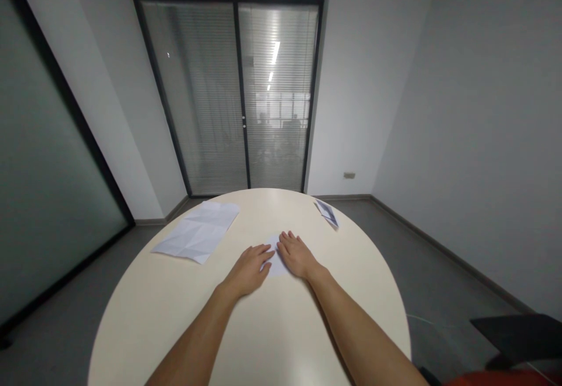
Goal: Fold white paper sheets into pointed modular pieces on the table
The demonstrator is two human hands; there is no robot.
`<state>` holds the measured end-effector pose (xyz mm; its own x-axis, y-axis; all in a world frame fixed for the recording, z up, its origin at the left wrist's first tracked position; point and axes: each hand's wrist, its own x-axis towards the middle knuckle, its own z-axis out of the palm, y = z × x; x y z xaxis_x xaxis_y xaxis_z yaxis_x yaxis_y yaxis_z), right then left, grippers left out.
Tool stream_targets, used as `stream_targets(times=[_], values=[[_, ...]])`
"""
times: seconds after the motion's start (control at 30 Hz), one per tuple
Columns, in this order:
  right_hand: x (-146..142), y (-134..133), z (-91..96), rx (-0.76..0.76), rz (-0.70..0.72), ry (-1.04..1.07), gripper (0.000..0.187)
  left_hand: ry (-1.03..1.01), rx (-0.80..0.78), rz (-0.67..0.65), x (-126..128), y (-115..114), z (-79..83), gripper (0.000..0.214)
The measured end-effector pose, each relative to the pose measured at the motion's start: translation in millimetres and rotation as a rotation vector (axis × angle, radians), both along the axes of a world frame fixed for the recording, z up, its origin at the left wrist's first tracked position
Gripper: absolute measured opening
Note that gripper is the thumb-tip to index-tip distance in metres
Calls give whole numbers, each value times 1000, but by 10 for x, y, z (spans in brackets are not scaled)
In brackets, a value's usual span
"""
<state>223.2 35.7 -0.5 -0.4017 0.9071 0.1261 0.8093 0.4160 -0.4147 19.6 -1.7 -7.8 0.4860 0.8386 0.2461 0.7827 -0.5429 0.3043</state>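
A small piece of white paper (276, 266) lies on the round cream table (272, 339), partly covered by both hands. My left hand (249, 269) rests over its left side, palm down, with the fingers stretched toward the right. On its right side my right hand (297, 255) lies flat, fingers pointing forward and left. Between the hands a bare strip of the paper shows; its full outline is hidden.
A large creased white sheet (199, 231) lies at the table's left. Near the far right edge is a folded paper (327, 214) with a dark printed part. A dark chair part (518, 336) stands at lower right. Beyond the table is a glass door (202, 105) with blinds.
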Motion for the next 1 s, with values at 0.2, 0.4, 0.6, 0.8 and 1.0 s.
stream_targets(times=[0.2,0.4,0.6,0.8,1.0], values=[[-35,-85,60,67,172,33,58,42,-34,114,-32,10,37,45],[-50,-74,27,-10,105,-87,61,76,-67,172,-87,49,39,46],[7,-63,18,-7,-105,-151,58,79,-64,169,-72,35,19,47],[34,-26,27,70,-209,-90,57,53,4,245,-154,88,4,42],[191,106,-29,89,-302,-77,51,61,50,420,-321,179,-67,38]])
